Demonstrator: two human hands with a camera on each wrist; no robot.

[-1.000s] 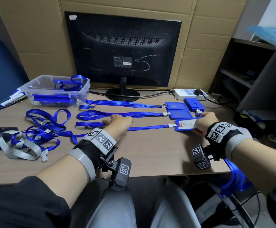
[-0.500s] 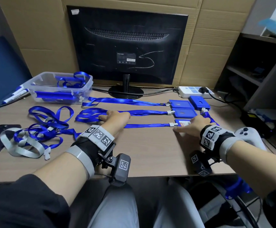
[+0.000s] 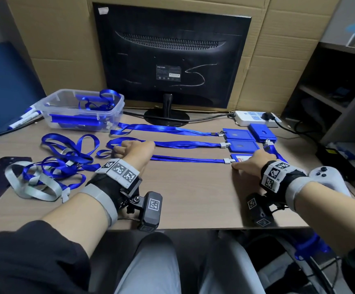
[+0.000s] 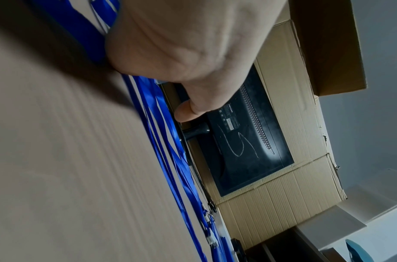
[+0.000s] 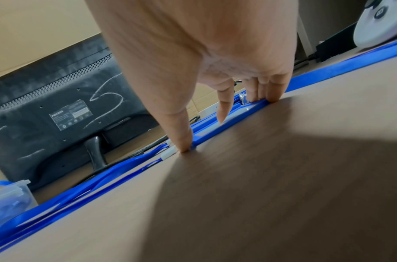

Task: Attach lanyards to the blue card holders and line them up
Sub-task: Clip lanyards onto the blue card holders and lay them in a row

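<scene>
The right hand (image 3: 253,161) lies spread over the nearest blue card holder (image 3: 239,157) on the wooden desk (image 3: 193,192). In the right wrist view its fingers (image 5: 225,104) are extended and nearly straight; the thumb tip touches the desk at the holder's clip end, the index tip rests on the holder's face, and the remaining fingertips press its far end. Nothing is gripped.

The left hand (image 3: 133,148) sits on the looped end of the nearest lanyard (image 3: 187,159), fingers curled under in the head view. In the left wrist view only the palm (image 4: 181,40) and thumb show, so whether the fingers pinch the ribbon cannot be told.

The nearest lanyard is a flat, glossy blue ribbon pulled straight across the desk, ending in a white plastic connector (image 3: 228,160) at the holder. Two further lanyard-and-holder sets lie parallel behind it: the middle holder (image 3: 243,146) and the far holder (image 3: 238,134), both rectangular, matte blue, with raised frames. A fourth holder (image 3: 262,132) lies to their right, beside a white power strip (image 3: 255,118).

To the left lies a tangle of loose blue and grey lanyards (image 3: 51,166). A clear plastic bin (image 3: 81,111) holds more blue ribbon. A black monitor (image 3: 172,58) stands rear-facing before corrugated cardboard.
</scene>
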